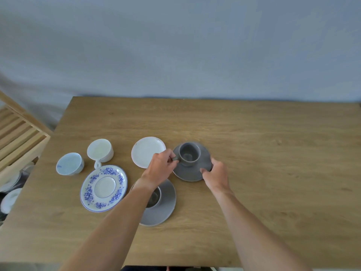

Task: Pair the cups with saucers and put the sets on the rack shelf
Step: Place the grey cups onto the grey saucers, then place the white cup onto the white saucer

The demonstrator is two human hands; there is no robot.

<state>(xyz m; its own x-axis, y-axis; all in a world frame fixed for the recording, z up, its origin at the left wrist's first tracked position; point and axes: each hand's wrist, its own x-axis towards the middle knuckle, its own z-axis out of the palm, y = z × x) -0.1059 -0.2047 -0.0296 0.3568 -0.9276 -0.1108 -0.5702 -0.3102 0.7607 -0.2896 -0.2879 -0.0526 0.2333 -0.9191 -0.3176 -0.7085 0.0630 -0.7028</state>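
Observation:
A grey cup stands on a grey saucer in the middle of the wooden table. My left hand pinches the cup's handle. My right hand grips the saucer's near right rim. Closer to me, a second grey cup sits on another grey saucer, partly hidden under my left forearm. A plain white saucer, a white cup, a blue-patterned cup and a blue floral saucer lie to the left.
A wooden slatted rack stands off the table's left edge, with white dishes on a lower level. A grey wall runs behind the table. The right half of the tabletop holds nothing.

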